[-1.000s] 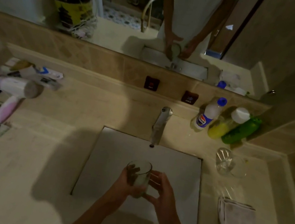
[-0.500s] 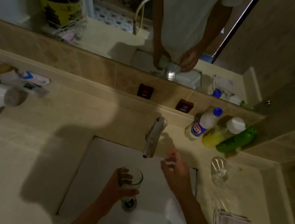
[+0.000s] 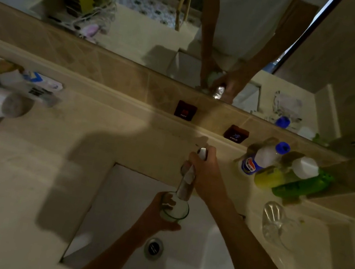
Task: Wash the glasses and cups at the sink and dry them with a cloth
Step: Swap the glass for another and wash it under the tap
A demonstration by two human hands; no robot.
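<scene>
Your left hand (image 3: 159, 214) wraps the clear drinking glass (image 3: 175, 208) mid-wall under the chrome tap spout (image 3: 184, 189) over the white sink (image 3: 122, 198), right hand (image 3: 206, 175) curled on the tap lever; glass is rigid, fragile, likely slippery wet, so grip the wall, not the rim.

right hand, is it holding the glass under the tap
No, the right hand grips the faucet handle while the left hand holds the glass beneath the spout.

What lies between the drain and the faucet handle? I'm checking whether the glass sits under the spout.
In the head view, the glass, held by the left hand, sits under the faucet, between drain and handle, which the right hand grips.
</scene>
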